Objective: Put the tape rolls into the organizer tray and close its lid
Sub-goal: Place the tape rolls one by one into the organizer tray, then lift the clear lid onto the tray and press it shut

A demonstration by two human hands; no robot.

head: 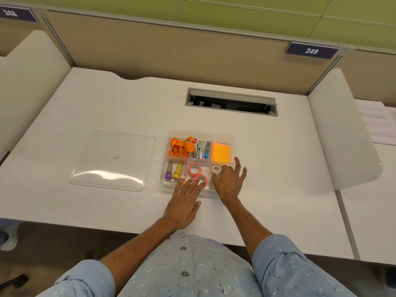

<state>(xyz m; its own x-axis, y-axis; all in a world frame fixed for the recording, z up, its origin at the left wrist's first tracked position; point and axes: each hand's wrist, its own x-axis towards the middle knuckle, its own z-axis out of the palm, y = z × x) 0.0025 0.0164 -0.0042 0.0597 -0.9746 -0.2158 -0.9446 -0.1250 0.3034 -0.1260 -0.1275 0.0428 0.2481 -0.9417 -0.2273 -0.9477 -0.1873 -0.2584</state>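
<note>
A clear organizer tray (232, 139) sits on the white desk in front of me. Two pink tape rolls lie in its near middle compartment: one (194, 169) further in, the other (201, 180) under the fingertips of my left hand (184, 202). A white tape roll (216, 168) lies in the near right compartment, touched by the fingers of my right hand (229, 181), whose other fingers are spread. The clear lid (113, 160) lies flat on the desk to the tray's left, apart from it.
The tray also holds an orange lanyard (182, 145), a stapler (200, 150), orange sticky notes (221, 152) and several markers (176, 170). A cable slot (231, 102) opens in the desk behind the tray. Divider panels stand at both sides; papers (377, 121) lie far right.
</note>
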